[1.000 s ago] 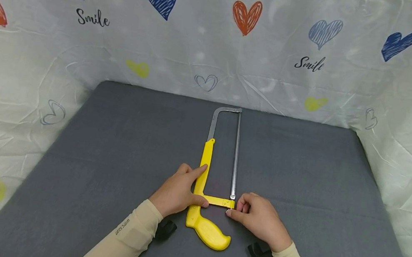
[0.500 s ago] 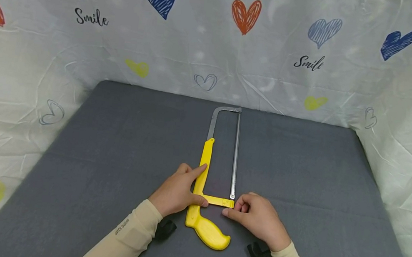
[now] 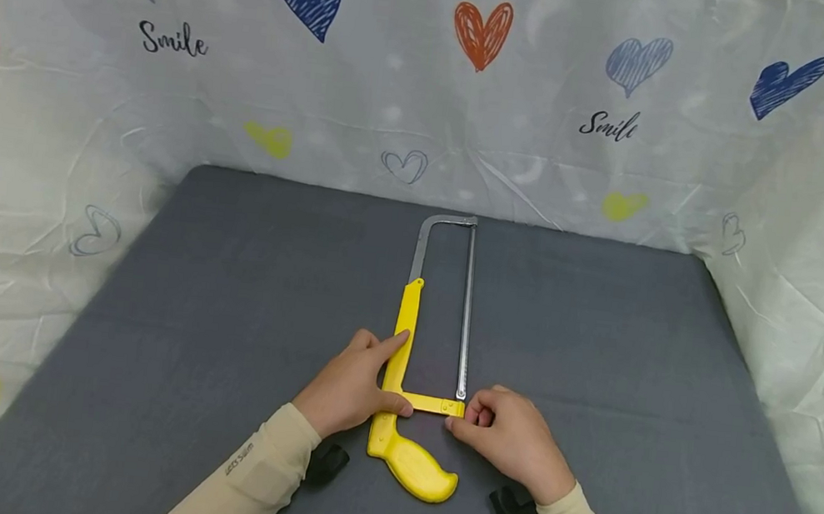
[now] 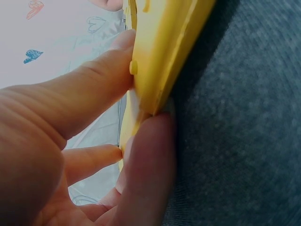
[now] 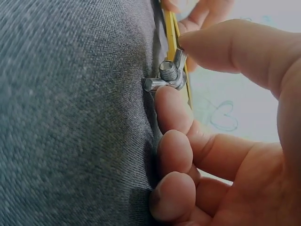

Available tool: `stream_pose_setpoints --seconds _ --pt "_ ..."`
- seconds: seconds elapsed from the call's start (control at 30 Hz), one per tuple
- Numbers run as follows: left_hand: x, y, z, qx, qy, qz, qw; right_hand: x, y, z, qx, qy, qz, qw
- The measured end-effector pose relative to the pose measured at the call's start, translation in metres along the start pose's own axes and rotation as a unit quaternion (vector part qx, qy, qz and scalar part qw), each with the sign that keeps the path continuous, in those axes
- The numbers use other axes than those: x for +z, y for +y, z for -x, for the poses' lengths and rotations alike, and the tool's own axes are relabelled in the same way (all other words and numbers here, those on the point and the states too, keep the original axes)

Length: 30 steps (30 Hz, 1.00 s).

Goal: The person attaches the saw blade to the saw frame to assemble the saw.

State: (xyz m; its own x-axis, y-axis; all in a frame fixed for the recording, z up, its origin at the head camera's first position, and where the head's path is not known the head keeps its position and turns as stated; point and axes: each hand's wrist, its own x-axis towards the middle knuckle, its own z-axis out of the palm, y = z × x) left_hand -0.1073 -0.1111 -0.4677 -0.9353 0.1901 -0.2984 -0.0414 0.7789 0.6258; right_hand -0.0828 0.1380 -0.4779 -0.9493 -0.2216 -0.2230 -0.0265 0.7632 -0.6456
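A hacksaw with a yellow frame and yellow handle lies flat on the grey cloth, its blade to the right. My left hand grips the frame, index finger and thumb over the top; in the left wrist view other fingers reach beneath its edge. At the near end of the blade, my right hand pinches a metal wing nut on a threaded bolt end. The thumb touches one wing, the index finger lies against the other. From the head view the nut is hidden.
Dark grey cloth covers the table under the saw. A white curtain printed with hearts and "Smile" hangs behind and along both sides. Black wrist-worn cameras sit at the left wrist and right wrist.
My right thumb has shifted slightly left at the end of the yellow crosspiece. The left hand and hacksaw keep their places; the head view has shifted a little.
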Motion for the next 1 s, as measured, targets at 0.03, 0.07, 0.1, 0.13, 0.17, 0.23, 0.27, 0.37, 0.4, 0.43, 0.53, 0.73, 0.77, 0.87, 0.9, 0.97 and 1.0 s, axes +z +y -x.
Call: stream_pose_setpoints --seconds 0.03,0.07,0.1,0.13,0.17,0.23,0.27,0.37,0.4,0.43,0.53,0.73,0.77,0.87,0.9,0.97,1.0 --pt "-0.0001 0.0000 0.0001 -0.001 0.000 0.000 1.0000 0.0000 -0.0004 -0.0002 0.001 0.000 -0.001 1.0000" --pt "-0.0003 0.0000 0.0001 -0.001 -0.001 0.002 1.0000 0.0001 -0.0008 -0.0004 0.002 0.000 -0.001 1.0000" --pt "-0.0005 0.0000 0.0002 -0.002 -0.001 0.002 1.0000 0.0002 -0.0011 -0.0005 0.003 0.000 0.000 1.0000" --pt "-0.0006 -0.0001 0.0003 -0.003 -0.002 0.002 1.0000 0.0002 -0.0014 -0.0006 0.003 -0.001 0.000 1.0000" --pt "-0.0007 -0.0001 0.0005 -0.003 -0.003 0.002 1.0000 0.0003 -0.0017 -0.0007 0.004 -0.001 0.001 1.0000" --pt "-0.0009 -0.0002 0.0006 -0.005 -0.004 0.003 1.0000 0.0002 -0.0022 -0.0009 0.002 -0.001 0.004 1.0000" --pt "-0.0010 -0.0002 0.0006 -0.005 -0.003 0.002 1.0000 0.0001 -0.0023 -0.0009 -0.001 -0.001 0.005 1.0000" --pt "-0.0013 -0.0004 0.0006 -0.004 -0.002 0.002 1.0000 -0.0001 -0.0026 -0.0011 -0.005 0.000 0.008 1.0000" --pt "-0.0014 -0.0005 0.0006 -0.004 -0.001 0.002 1.0000 -0.0002 -0.0027 -0.0011 -0.006 0.000 0.009 0.9999" --pt "-0.0014 -0.0006 0.0006 -0.003 0.000 0.002 1.0000 -0.0002 -0.0028 -0.0011 -0.004 0.001 0.007 1.0000" --pt "-0.0011 -0.0009 0.0006 -0.002 0.000 0.001 1.0000 0.0001 -0.0033 -0.0005 0.001 0.004 0.001 1.0000" --pt "-0.0007 -0.0005 -0.0001 0.000 0.000 -0.001 1.0000 -0.0002 -0.0022 -0.0007 0.008 0.005 -0.011 0.9999" --pt "-0.0008 -0.0004 -0.0003 0.000 -0.001 -0.001 1.0000 -0.0005 -0.0018 -0.0010 0.007 0.003 -0.013 0.9999" --pt "-0.0012 0.0002 -0.0008 0.000 -0.002 -0.001 1.0000 -0.0015 -0.0003 -0.0015 0.003 -0.001 -0.020 0.9998" --pt "-0.0013 0.0004 -0.0009 0.000 -0.002 -0.002 1.0000 -0.0019 0.0003 -0.0015 0.000 -0.002 -0.023 0.9997" --pt "-0.0016 0.0009 -0.0012 -0.001 -0.001 -0.003 1.0000 -0.0028 0.0016 -0.0016 -0.003 -0.005 -0.032 0.9995" --pt "-0.0017 0.0011 -0.0012 -0.001 -0.001 -0.004 1.0000 -0.0033 0.0021 -0.0015 -0.004 -0.007 -0.036 0.9993"
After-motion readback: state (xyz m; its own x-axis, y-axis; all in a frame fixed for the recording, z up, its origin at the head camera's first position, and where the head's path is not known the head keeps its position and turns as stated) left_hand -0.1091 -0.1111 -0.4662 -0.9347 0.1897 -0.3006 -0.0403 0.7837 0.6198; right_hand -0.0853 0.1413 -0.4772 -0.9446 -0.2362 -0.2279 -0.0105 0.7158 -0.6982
